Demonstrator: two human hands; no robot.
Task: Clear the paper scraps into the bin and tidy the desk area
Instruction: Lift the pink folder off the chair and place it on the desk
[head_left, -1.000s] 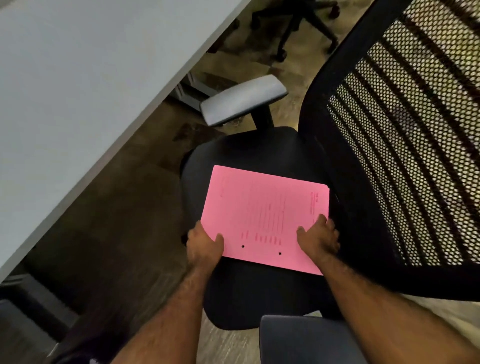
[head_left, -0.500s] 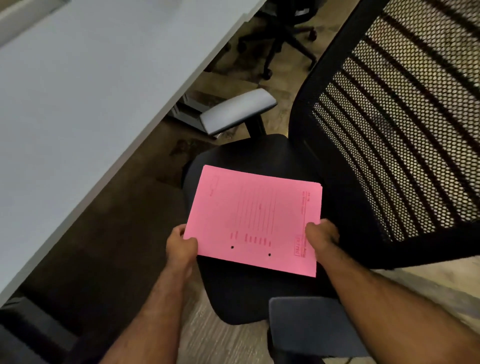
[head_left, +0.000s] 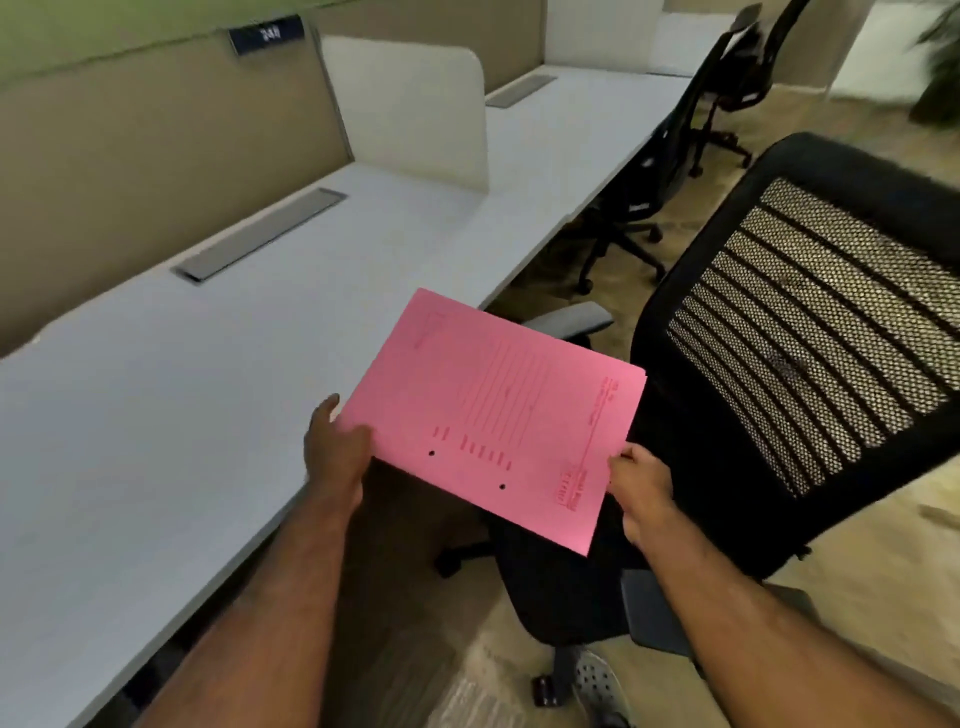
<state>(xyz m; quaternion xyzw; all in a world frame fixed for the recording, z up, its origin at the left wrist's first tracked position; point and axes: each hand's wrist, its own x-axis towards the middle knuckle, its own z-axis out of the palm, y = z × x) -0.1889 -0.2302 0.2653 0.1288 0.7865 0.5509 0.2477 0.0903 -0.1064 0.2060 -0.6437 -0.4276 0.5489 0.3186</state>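
A pink paper folder (head_left: 498, 415) with printed lines and two punched holes is held in the air between both hands, above the gap between the desk and the chair. My left hand (head_left: 335, 449) grips its near left corner. My right hand (head_left: 641, 491) grips its near right corner. The folder's far corner reaches over the front edge of the grey desk (head_left: 182, 415). No paper scraps and no bin are in view.
A black mesh-back office chair (head_left: 810, 332) with grey armrests stands right of the folder. A beige partition (head_left: 156, 140) and a white divider panel (head_left: 410, 109) back the desk. Two cable slots sit in the desktop. More black chairs (head_left: 649, 197) stand farther along.
Both hands have lifted the pink folder off the chair seat and carried it up and left toward the desk. The view has tilted up, showing the desk and partition.
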